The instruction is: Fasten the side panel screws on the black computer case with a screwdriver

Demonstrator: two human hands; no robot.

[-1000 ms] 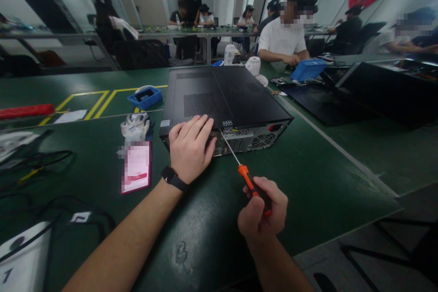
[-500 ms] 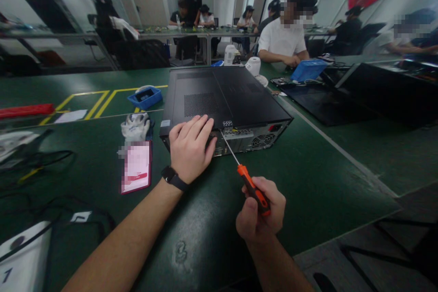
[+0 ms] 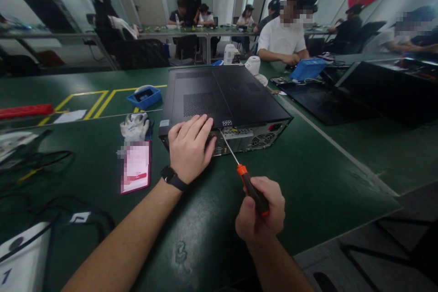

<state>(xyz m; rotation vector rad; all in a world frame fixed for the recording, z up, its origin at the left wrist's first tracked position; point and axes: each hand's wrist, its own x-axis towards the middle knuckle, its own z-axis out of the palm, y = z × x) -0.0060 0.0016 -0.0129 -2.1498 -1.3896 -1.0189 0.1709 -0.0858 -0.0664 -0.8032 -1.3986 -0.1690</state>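
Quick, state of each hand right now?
Left hand: open, resting on the black computer case.
Right hand: closed, holding the screwdriver.

I see a black computer case (image 3: pixel 239 93) lying flat on the green worktop (image 3: pixel 325 191). I have my left hand (image 3: pixel 191 150) resting over its near edge. With my right hand (image 3: pixel 263 212) I hold a screwdriver (image 3: pixel 242 169) by the handle; its shaft reaches the rear panel (image 3: pixel 239 139). Left of the case are pale gloves (image 3: pixel 135 127) and a blue tray (image 3: pixel 151 99).
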